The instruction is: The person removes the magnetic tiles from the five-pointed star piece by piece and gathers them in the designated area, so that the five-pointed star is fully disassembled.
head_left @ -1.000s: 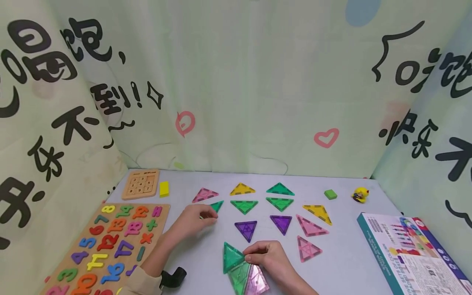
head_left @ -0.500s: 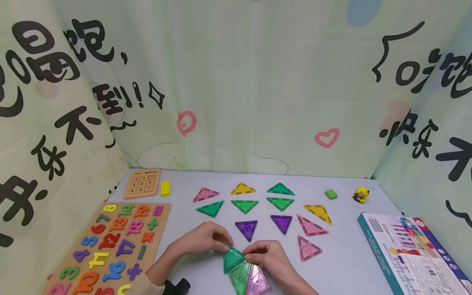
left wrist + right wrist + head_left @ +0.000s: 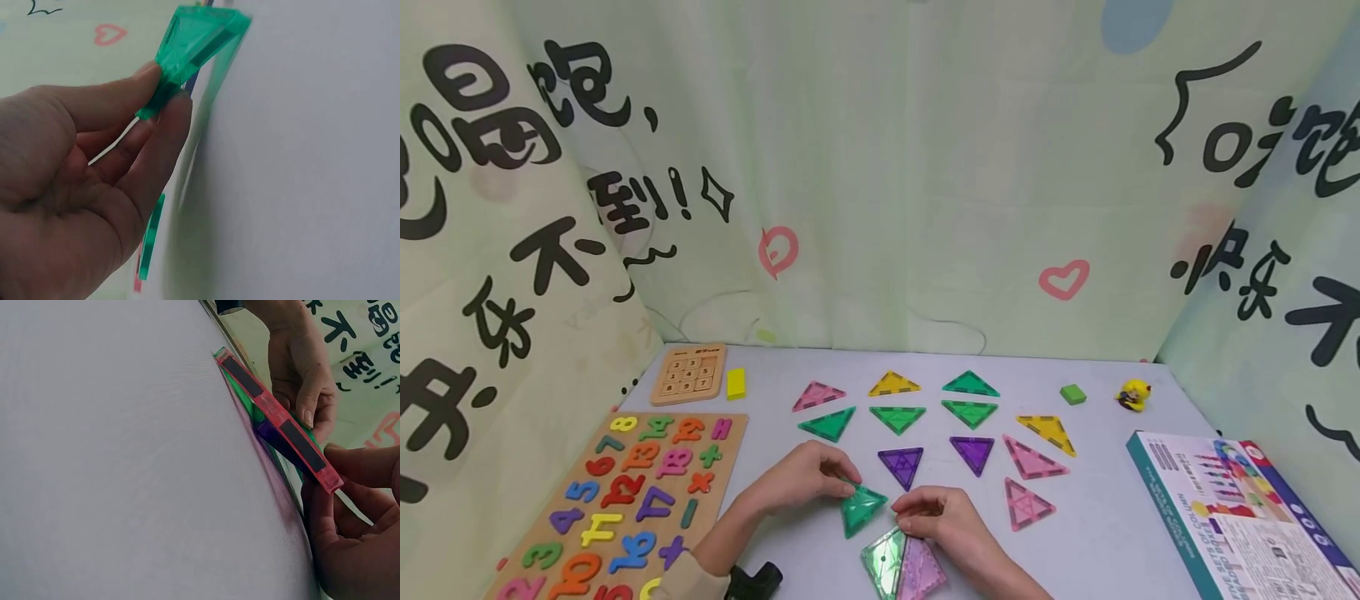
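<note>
My left hand (image 3: pixel 808 482) pinches a green triangular magnetic tile (image 3: pixel 861 510) by one corner, between thumb and fingers. In the left wrist view this green tile (image 3: pixel 197 44) stands out beyond the fingertips. With thumb and fingers, my right hand (image 3: pixel 951 521) grips the top of joined tiles: a light green tile (image 3: pixel 883 557) and a pink tile (image 3: pixel 921 570). A gap separates the left hand's tile from this joined group. The right wrist view shows the pink tile's edge (image 3: pixel 272 406) with dark magnet strips, and a purple tile (image 3: pixel 281 447) behind it.
Several loose triangular tiles lie beyond my hands, including a green one (image 3: pixel 827 425), a purple one (image 3: pixel 900 467) and a pink one (image 3: pixel 1028 504). A wooden number board (image 3: pixel 655 467) lies left, a box (image 3: pixel 1240 508) right. A toy duck (image 3: pixel 1132 396) stands far right.
My left hand has come back from the far green tile to the joined tiles, pinched their top green tile and drawn it off, up and left. My right hand has stayed nearly still.
</note>
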### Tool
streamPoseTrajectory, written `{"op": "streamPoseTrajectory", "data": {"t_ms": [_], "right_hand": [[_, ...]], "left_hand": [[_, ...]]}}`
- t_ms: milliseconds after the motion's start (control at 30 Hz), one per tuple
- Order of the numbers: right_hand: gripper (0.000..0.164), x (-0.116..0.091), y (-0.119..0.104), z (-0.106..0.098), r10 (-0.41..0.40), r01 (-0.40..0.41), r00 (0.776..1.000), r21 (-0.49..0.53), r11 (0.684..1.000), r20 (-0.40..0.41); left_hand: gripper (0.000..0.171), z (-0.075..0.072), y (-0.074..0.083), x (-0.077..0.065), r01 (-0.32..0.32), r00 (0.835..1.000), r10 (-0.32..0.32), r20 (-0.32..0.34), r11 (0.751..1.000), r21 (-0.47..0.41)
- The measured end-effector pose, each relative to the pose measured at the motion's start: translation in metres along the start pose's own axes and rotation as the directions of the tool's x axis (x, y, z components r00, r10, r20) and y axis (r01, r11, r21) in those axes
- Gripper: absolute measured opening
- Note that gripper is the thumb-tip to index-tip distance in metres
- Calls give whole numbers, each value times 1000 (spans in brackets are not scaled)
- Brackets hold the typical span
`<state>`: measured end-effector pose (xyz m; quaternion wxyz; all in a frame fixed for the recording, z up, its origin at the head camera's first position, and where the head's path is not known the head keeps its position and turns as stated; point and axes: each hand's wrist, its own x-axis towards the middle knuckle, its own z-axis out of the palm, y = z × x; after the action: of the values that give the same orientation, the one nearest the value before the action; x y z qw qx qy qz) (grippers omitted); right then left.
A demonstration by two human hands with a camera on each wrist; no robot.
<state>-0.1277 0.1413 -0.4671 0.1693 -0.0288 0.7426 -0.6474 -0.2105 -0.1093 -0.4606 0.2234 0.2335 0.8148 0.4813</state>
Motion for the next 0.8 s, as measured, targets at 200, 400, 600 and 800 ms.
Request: {"op": "streamPoseTrajectory", "data": {"t_ms": [200,400,600,800], "right_hand": [[29,0,-1,-4,12,-11,998,-27,1000,60],[30,0,-3,-5,23,-19,996,-41,999,90],[28,-1,-3,-5,16,-12,996,-47,999,87],[26,-1,0,-4,-10,14,998,-63,998,61]], "left_hand": [[8,-9,-5,0,53,984,-37,-176,995,86],[4,-4,-8,1,91,942,-11,-336,971,221],[5,2,-9,4,129,919,-9,-393,952,278],[8,6,-7,7,151,905,-6,-424,939,309]]}}
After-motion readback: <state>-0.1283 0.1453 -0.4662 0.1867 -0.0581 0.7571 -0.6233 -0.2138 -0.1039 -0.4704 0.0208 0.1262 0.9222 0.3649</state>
